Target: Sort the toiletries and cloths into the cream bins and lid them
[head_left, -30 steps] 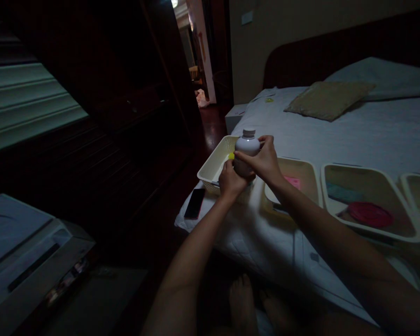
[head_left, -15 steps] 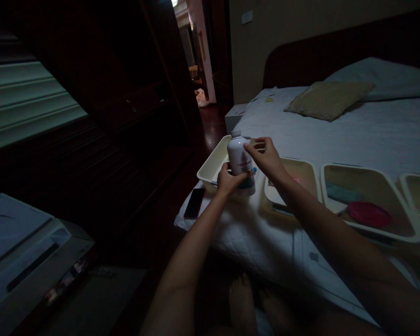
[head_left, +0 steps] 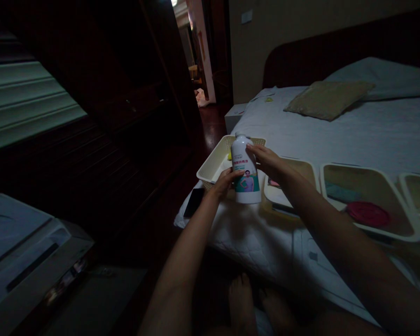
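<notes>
A white bottle (head_left: 245, 169) with a green and pink label is held upright between both hands above the near left corner of the bed. My left hand (head_left: 225, 182) grips its lower left side with curled fingers. My right hand (head_left: 268, 161) holds its upper right side, fingers laid against the bottle. Behind the bottle sits a cream perforated basket (head_left: 214, 163) with something yellow in it.
Several cream trays (head_left: 367, 175) lie in a row on the white bed (head_left: 339, 135); one holds a red lid (head_left: 367, 213). A dark phone (head_left: 193, 202) rests on the bed corner. A tan pillow (head_left: 327, 98) lies farther back. A dark wardrobe stands left. My bare feet (head_left: 243, 298) are below.
The bottle has been turned from tilted toward me to upright, label now facing me, and lowered slightly. Both hands shifted along its sides while keeping hold.
</notes>
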Action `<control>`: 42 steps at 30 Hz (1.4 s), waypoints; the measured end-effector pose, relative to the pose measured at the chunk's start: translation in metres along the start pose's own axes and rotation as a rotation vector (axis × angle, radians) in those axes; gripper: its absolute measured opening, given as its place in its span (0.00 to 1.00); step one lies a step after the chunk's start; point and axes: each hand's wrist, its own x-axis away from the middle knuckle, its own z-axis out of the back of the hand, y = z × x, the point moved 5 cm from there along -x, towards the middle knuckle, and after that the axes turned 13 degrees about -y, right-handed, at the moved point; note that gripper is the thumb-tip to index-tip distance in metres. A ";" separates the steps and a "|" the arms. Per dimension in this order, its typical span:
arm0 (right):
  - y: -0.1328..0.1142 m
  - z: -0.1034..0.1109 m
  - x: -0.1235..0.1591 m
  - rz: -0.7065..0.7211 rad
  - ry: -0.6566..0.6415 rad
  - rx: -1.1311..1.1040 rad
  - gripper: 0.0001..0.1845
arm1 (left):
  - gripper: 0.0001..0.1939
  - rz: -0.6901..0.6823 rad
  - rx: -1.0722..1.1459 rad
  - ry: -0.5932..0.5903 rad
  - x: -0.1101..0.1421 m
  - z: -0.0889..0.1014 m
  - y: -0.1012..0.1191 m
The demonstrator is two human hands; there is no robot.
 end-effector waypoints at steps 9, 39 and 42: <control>0.006 0.000 0.001 -0.024 -0.016 -0.091 0.20 | 0.23 0.037 0.018 -0.093 0.000 -0.002 -0.006; -0.011 0.021 0.008 0.145 0.523 0.361 0.37 | 0.35 -0.161 -0.586 0.188 -0.012 -0.015 0.020; -0.014 0.023 0.009 0.183 0.563 0.382 0.36 | 0.38 -0.221 -0.746 0.386 -0.011 -0.022 0.021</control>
